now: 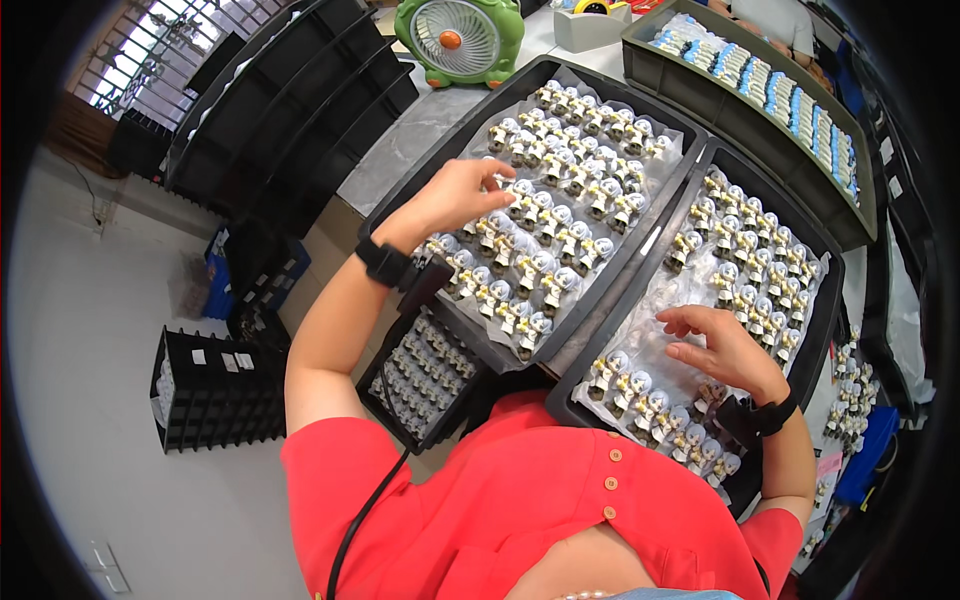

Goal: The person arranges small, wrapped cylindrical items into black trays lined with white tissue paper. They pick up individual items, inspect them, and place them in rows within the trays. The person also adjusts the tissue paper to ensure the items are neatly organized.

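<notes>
Two black trays lie side by side in front of me, each lined with clear plastic and filled with rows of small white figurines. My left hand [455,195] reaches over the left tray [400,190], its fingertips touching a figurine [500,185] in the middle rows; whether it grips the piece is hard to tell. My right hand [720,345] hovers with spread fingers over a bare patch of plastic lining in the right tray [828,300], close to the figurines [745,265] there, holding nothing. Both wrists wear black bands.
A green fan [460,40] stands beyond the left tray. A long grey bin [640,65] with blue-and-white packets sits at the far right. A smaller black tray of parts [420,375] lies under the left tray. Black crates [215,385] stand on the floor left.
</notes>
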A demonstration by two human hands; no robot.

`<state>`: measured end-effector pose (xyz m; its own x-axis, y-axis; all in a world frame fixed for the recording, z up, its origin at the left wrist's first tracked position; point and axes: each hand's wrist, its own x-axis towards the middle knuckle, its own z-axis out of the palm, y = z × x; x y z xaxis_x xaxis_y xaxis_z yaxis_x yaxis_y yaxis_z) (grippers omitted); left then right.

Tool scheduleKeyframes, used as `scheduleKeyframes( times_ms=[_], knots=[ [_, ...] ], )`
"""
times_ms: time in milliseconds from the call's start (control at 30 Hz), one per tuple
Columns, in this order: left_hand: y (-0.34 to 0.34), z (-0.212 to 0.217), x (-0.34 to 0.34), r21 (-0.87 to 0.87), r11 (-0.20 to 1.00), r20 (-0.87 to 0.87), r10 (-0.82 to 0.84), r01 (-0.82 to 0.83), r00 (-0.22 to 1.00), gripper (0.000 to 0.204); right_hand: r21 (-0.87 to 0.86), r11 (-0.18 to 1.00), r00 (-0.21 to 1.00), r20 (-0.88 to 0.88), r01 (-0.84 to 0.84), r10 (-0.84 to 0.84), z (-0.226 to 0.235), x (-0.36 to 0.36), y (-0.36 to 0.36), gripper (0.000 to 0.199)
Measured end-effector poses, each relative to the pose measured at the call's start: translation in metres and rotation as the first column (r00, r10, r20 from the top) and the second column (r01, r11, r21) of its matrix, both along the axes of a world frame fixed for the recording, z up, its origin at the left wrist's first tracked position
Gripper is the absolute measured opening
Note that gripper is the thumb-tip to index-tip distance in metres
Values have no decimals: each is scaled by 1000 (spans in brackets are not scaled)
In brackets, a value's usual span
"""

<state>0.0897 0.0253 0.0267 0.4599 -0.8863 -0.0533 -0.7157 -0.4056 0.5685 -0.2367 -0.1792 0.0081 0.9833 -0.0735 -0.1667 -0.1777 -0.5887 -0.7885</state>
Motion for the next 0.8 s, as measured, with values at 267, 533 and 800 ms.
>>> scheduleKeyframes(
  times_ms=[267,533,800],
  knots=[
    [49,-2,-45,-50,997,-127,57,-64,990,36,9,1000,1000,-14,-20,20,-3,-1,1,38],
    [69,-37,-67,-236,957,-38,162,-166,986,28,23,999,999,-38,-35,36,-4,-1,1,39],
    [66,-38,-70,-341,921,-5,198,-187,980,22,12,998,998,-30,-54,54,0,-2,1,38]
  ],
)
